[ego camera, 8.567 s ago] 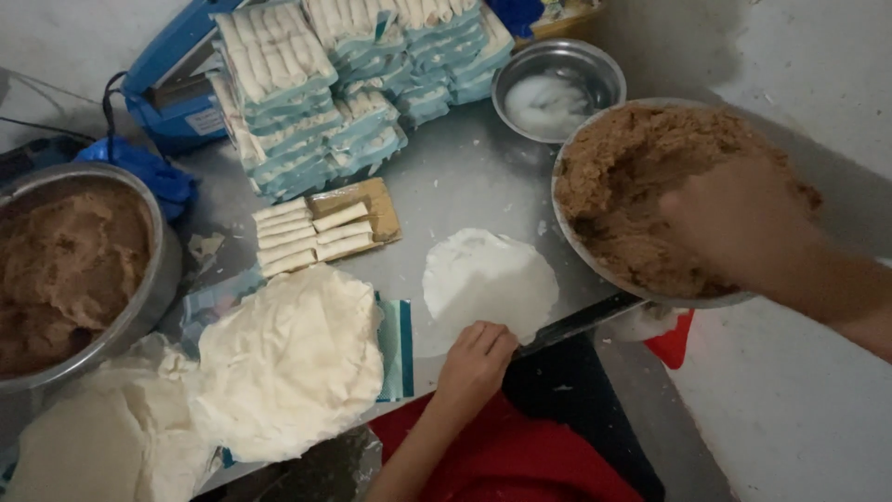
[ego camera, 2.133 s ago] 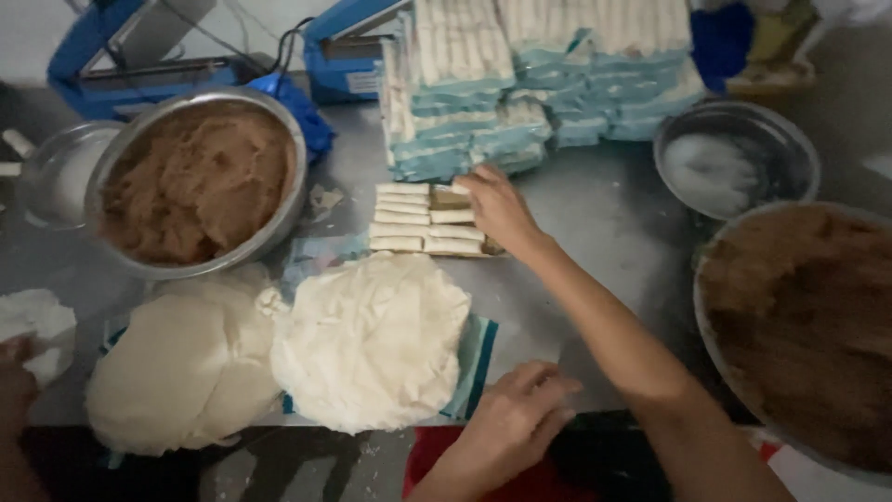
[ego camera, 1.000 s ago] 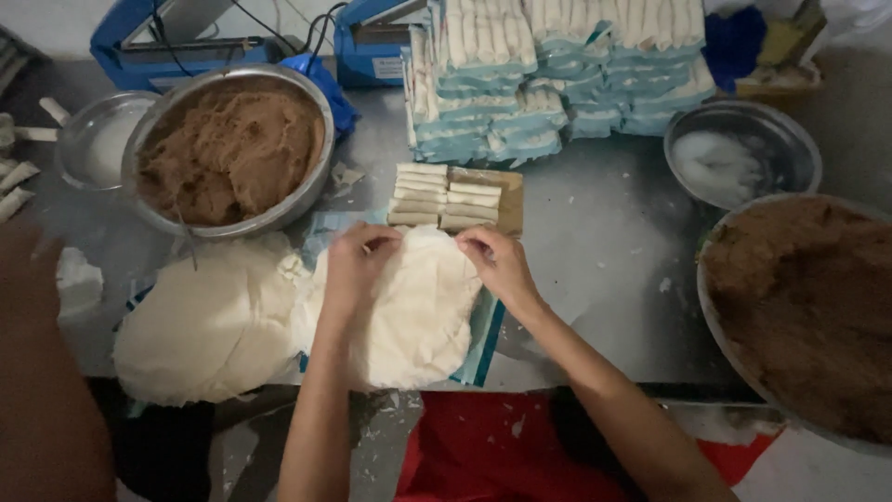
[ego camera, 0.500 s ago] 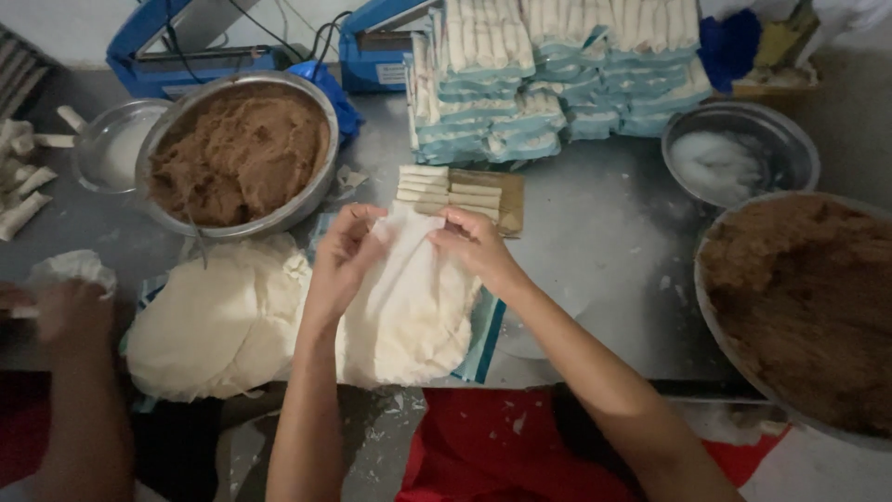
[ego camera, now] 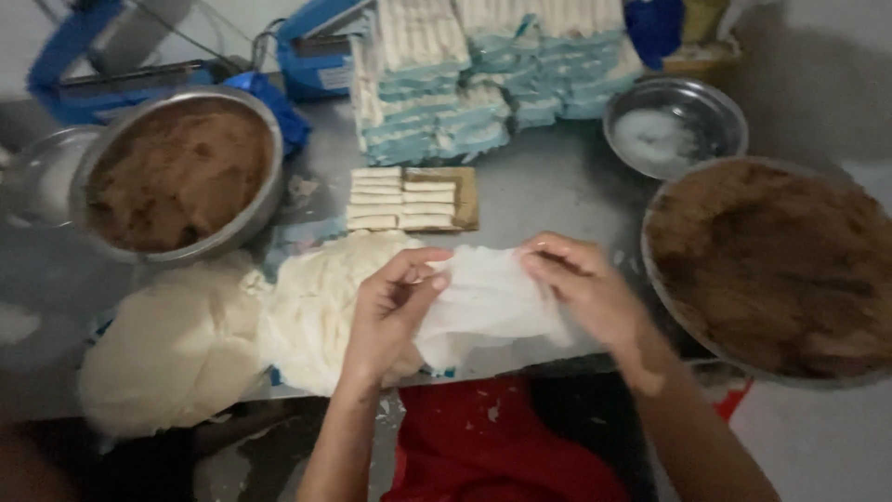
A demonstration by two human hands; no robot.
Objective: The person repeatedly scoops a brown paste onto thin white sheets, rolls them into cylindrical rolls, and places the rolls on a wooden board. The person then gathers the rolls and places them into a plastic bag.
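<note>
Nearest the camera, a red garment (ego camera: 492, 446) fills the bottom centre, with both forearms rising from it toward the metal table (ego camera: 548, 200). The left hand (ego camera: 390, 311) pinches the left edge of a thin white wrapper sheet (ego camera: 488, 302) between thumb and fingertips, the fingers pressed together on the sheet. The right hand (ego camera: 585, 288) pinches the sheet's upper right edge in the same way, so that the sheet hangs stretched between the two hands at the near edge of the table. Just left of the left hand lies a stack of white wrappers (ego camera: 316, 307), and further left a second, larger pale stack (ego camera: 172, 349), both at the table's near edge. To the right, a large metal bowl of brown filling (ego camera: 771, 265) overhangs the table's right side. Beyond the hands, at the middle of the table, a row of pale rolled pieces (ego camera: 400, 198) lies on a small brown board (ego camera: 462, 195), leaving the board's right end bare. To the left at this depth stands a second metal bowl of brown filling (ego camera: 177, 172), with a smaller metal bowl (ego camera: 42, 177) partly hidden just behind its left side. At the far right stands a small metal bowl holding a white substance (ego camera: 674, 130). Farthest back, stacked trays of pale rolls in light blue packaging (ego camera: 483, 79) span the rear of the table, with a blue machine (ego camera: 316, 51) to their left.
</note>
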